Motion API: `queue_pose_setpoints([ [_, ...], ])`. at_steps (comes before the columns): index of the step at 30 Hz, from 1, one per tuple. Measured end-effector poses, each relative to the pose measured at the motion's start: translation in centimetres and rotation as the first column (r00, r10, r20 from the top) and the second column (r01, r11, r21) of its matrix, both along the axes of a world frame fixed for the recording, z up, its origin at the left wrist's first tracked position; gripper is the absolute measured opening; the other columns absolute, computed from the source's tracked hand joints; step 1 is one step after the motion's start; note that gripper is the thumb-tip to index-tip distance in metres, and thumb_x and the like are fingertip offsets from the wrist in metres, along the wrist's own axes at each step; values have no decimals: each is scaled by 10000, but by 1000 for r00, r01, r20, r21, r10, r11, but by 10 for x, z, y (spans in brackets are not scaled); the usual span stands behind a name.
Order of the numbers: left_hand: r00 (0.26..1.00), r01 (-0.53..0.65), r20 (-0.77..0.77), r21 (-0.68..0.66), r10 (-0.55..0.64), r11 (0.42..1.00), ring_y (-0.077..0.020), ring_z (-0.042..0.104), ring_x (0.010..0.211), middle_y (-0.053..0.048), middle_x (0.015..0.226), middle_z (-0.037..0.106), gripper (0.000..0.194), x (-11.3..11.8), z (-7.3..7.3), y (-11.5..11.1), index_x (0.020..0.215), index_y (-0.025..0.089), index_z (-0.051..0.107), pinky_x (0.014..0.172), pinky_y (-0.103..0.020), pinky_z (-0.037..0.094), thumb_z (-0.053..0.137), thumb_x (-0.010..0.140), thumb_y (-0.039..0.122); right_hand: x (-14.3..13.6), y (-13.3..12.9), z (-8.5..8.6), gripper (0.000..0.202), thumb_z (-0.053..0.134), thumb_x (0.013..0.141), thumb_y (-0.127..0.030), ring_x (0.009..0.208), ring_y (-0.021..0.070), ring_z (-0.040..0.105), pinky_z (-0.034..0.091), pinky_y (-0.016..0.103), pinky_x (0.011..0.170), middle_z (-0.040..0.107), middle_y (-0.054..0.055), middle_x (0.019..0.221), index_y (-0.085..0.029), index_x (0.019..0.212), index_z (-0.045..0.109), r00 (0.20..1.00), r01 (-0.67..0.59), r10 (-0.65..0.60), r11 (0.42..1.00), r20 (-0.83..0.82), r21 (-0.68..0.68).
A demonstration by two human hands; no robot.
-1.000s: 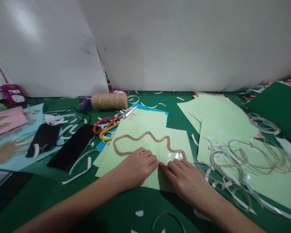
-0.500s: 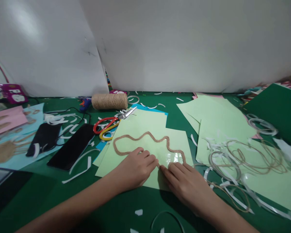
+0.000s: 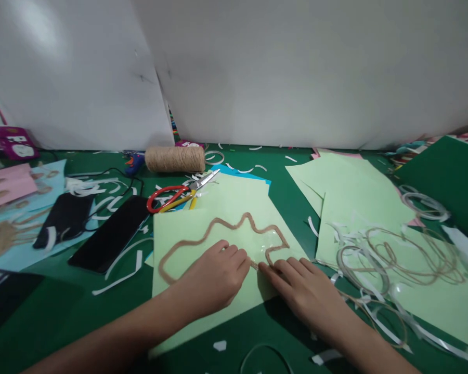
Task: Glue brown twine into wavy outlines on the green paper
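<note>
Right hand [image 3: 302, 288] touches twine [image 3: 193, 242]; white lettering [image 3: 23, 150] on purple packet [image 3: 11, 144] seems blurred.

The left hand [image 3: 220, 272] covers part of the twine outline [image 3: 197, 242]; whether its fingers pinch or merely press cannot be determined. The right hand [image 3: 302, 283] hides a further stretch. Both forearms [image 3: 113, 335] are cut off at the near edge. The scissors [image 3: 194, 186] lie partly beneath the green sheet [image 3: 169, 223]. A dark device [image 3: 8, 298], near left, is cropped.

Green tabletop [image 3: 62, 306] — on it, pale-green paper [image 3: 197, 254], twine spool [image 3: 174, 159], black phone [image 3: 111, 236], white paper scraps [image 3: 220, 345]
</note>
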State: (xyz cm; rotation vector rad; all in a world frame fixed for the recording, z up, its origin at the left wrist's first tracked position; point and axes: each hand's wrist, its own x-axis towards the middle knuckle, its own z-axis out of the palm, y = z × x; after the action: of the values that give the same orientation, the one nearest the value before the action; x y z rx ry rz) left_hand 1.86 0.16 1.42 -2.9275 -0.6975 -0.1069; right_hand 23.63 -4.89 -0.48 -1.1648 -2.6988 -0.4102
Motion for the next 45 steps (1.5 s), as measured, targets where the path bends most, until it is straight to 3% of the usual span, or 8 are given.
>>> queue_pose_setpoints([
  [5, 998, -54, -6, 63, 55, 997, -208, 478, 757, -54, 791, 553, 139, -1, 3, -7, 917, 144, 571, 705, -364, 336, 447, 854, 152, 8, 16, -1, 314, 373, 930, -92, 684, 175, 488, 338, 321, 593, 577, 62, 829, -115, 1201, 531, 993, -114, 113, 993, 36, 33],
  [12, 998, -59, -12, 98, 61, 993, -203, 487, 794, -42, 844, 560, 130, 0, -5, -4, 974, 148, 558, 706, -358, 331, 480, 870, 140, 19, 27, 2, 299, 348, 949, -83, 667, 160, 486, 341, 326, 575, 595, 66, 812, -58, 1175, 543, 961, -273, 270, 961, 63, 41],
  [21, 998, 47, 49, 9, -48, 999, -189, 501, 832, -65, 962, 589, 273, 3, -5, -6, 1133, 88, 521, 738, -341, 351, 408, 891, 33, 22, 32, 0, 271, 402, 950, -125, 685, 160, 492, 354, 318, 586, 587, 57, 811, -95, 1171, 555, 962, -271, 272, 962, 20, -14],
  [27, 996, 18, 87, -57, -13, 998, -187, 492, 849, -66, 980, 584, 263, 4, -10, -4, 1138, 104, 512, 728, -322, 348, 416, 899, 55, 28, 32, -1, 262, 416, 946, -127, 678, 152, 489, 370, 312, 604, 593, 63, 826, -88, 1157, 566, 964, -264, 262, 963, -40, -57],
  [37, 1000, 20, -3, -144, -21, 989, -190, 466, 841, -61, 1022, 572, 461, 4, -11, -1, 1322, 132, 391, 754, -339, 326, 466, 868, 108, 33, 31, -2, 319, 382, 959, -145, 716, 159, 496, 397, 301, 625, 594, 78, 874, -93, 1249, 506, 965, -256, 246, 957, -88, -138],
  [45, 1000, -16, 15, -153, 19, 988, -199, 467, 822, -58, 1022, 568, 452, 7, -12, -4, 1317, 150, 408, 754, -360, 313, 434, 868, 106, 36, 30, 2, 319, 353, 957, -123, 719, 165, 495, 393, 315, 622, 586, 74, 888, -108, 1226, 522, 967, -256, 253, 956, -37, -141],
])
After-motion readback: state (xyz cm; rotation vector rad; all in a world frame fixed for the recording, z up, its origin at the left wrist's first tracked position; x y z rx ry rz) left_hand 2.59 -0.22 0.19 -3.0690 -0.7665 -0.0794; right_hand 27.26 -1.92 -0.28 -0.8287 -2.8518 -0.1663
